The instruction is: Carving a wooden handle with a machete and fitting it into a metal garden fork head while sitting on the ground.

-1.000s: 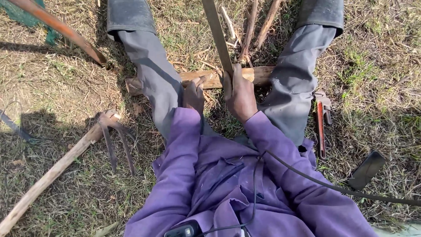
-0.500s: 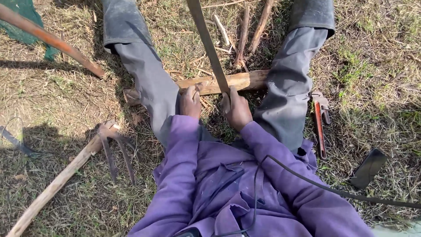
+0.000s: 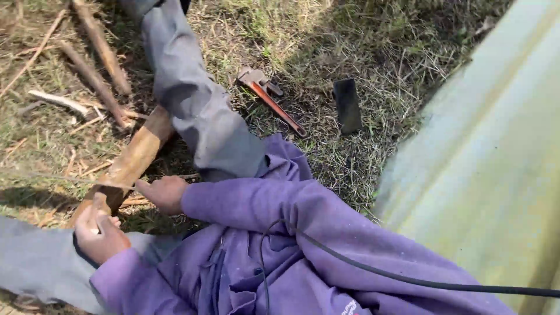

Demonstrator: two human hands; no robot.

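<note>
I sit on dry grass in grey trousers (image 3: pixel 198 111) and purple sleeves. A brown wooden piece (image 3: pixel 137 157) lies slanted between my legs. My left hand (image 3: pixel 99 233) is closed in a fist on its near end, thumb on top. My right hand (image 3: pixel 163 193) rests just right of the wood with its fingers curled and pointing left. A faint thin line (image 3: pixel 58 178) runs from the left edge toward those fingertips. Whether the right hand grips it is unclear.
A red-orange pipe wrench (image 3: pixel 271 102) and a dark flat rectangular object (image 3: pixel 347 105) lie on the grass beyond my right leg. Several sticks (image 3: pixel 99 52) lie at upper left. A pale green sheet (image 3: pixel 496 175) fills the right side. A black cable (image 3: pixel 408 281) crosses my chest.
The view has swung to the right and tilted. The long flat strip my hands held upright over the wood is no longer plainly visible. Both hands have stayed by the wooden piece.
</note>
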